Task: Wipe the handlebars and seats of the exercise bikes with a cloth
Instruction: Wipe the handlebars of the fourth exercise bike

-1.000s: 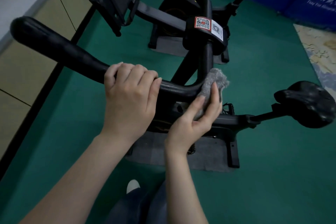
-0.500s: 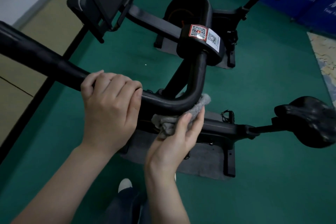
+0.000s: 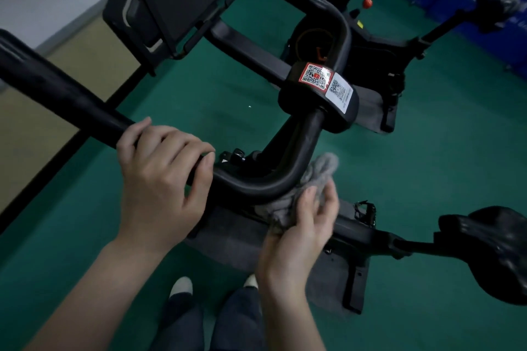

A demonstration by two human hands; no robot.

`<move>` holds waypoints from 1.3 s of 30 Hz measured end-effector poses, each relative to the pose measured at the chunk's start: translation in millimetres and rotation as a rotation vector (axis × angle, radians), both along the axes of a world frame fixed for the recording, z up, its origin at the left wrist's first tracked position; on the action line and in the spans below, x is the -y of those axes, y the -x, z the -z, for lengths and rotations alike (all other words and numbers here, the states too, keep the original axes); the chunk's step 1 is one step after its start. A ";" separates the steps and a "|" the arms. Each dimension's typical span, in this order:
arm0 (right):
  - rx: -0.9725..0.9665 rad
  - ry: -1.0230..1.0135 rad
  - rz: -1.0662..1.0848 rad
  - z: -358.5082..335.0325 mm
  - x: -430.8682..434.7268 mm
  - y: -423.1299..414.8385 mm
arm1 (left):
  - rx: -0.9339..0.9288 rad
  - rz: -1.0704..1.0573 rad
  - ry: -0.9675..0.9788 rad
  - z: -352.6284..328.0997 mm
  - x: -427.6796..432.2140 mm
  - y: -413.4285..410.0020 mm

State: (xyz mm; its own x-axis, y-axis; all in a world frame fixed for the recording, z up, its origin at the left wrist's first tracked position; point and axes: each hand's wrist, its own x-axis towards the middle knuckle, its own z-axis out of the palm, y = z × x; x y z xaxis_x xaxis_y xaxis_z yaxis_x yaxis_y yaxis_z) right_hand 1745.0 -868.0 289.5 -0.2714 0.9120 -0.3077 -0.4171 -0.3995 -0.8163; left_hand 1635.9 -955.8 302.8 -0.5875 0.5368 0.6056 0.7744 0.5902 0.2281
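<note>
Dim indoor light; glare on QR sticker (image 3: 315, 76); wide-angle edge distortion, soft blur.

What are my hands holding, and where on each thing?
The left hand grips the black tubular handlebar on its straight stretch just before the bend. The right hand presses the crumpled grey cloth, held by its lower end, against the bend.

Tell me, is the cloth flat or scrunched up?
Scrunched up. The cloth sits in lumpy folds, bunched between the right hand and the bend of the handlebar.
</note>
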 end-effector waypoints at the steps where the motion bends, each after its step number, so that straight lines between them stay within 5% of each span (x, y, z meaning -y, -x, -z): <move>1: 0.083 -0.138 0.015 0.1 -5.1 -0.2 | -0.008 -0.007 -0.001 0.9 -0.3 0.4; 5: 0.416 -0.769 -0.078 8.6 -14.1 -5.9 | -0.037 -0.033 -0.013 2.2 -0.5 1.2; 10: 0.522 -1.276 -0.321 1.5 -78.0 -4.3 | -0.042 -0.053 -0.035 2.1 -1.6 -0.7; 18: 0.513 -1.530 -0.694 -24.5 -113.0 -4.2 | -0.030 -0.045 -0.026 1.4 0.3 -0.1; 23: 0.735 -1.649 -0.786 -55.3 -135.2 15.9 | -0.027 -0.028 -0.040 1.3 0.3 1.0; 28: 0.813 -1.719 -1.220 -81.5 -134.2 32.6 | -0.016 -0.008 -0.045 -0.8 0.4 2.1; 31: 0.918 -1.778 -1.241 -93.2 -138.6 43.9 | 0.001 0.000 -0.054 -1.1 0.2 1.6; 39: 0.990 -1.685 -1.431 -100.3 -105.8 39.8 | 0.023 0.003 -0.071 0.9 -0.5 1.1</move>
